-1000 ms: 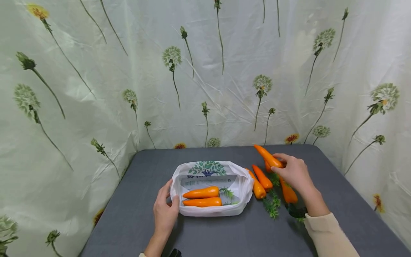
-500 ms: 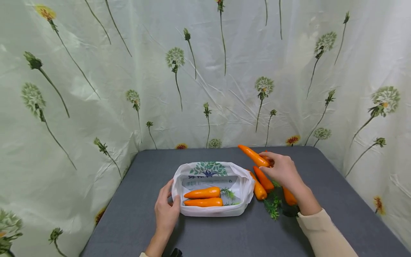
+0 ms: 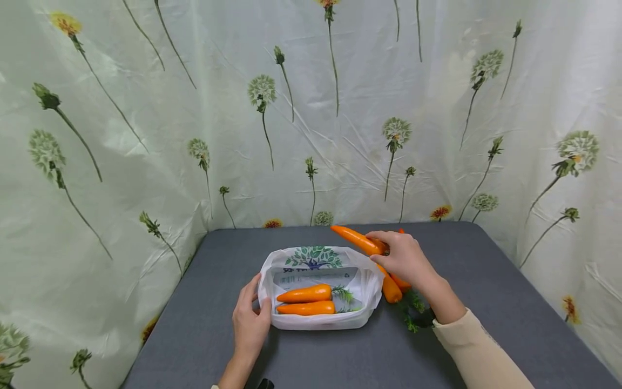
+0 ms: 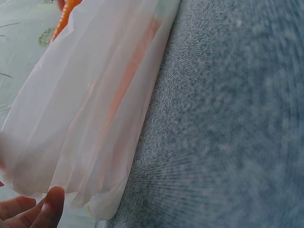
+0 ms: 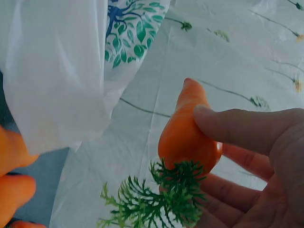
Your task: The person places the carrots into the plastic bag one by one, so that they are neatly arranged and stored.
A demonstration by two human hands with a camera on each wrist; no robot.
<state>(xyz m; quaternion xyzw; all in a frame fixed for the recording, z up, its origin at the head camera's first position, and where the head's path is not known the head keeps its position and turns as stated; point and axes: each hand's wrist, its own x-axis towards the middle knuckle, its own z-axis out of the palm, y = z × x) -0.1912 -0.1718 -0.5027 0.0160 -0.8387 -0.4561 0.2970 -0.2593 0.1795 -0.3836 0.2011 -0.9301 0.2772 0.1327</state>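
Observation:
A white plastic bag (image 3: 320, 323) with a green tree print lies with its mouth open on the table. Two orange carrots (image 3: 305, 294) with green tops rest inside, tips to the left. At the bag's left end, my left hand (image 3: 250, 319) holds the rim between thumb and fingers; the left wrist view has the thumb (image 4: 53, 202) at the plastic edge. My right hand (image 3: 403, 259) grips another carrot (image 3: 355, 240) at its thick end, raised by the bag's back right corner, tip pointing left. Its green leaves (image 5: 183, 190) hang below the fingers in the right wrist view.
More carrots (image 3: 390, 289) lie right of the bag, partly hidden under the right arm, their leafy tops (image 3: 410, 313) towards me. The dark grey table (image 3: 194, 324) ends at a curtain (image 3: 359, 135) printed with dandelions.
My right hand has carried its carrot leftward from above the pile to the bag's back right corner. The left hand stays at the bag's left end.

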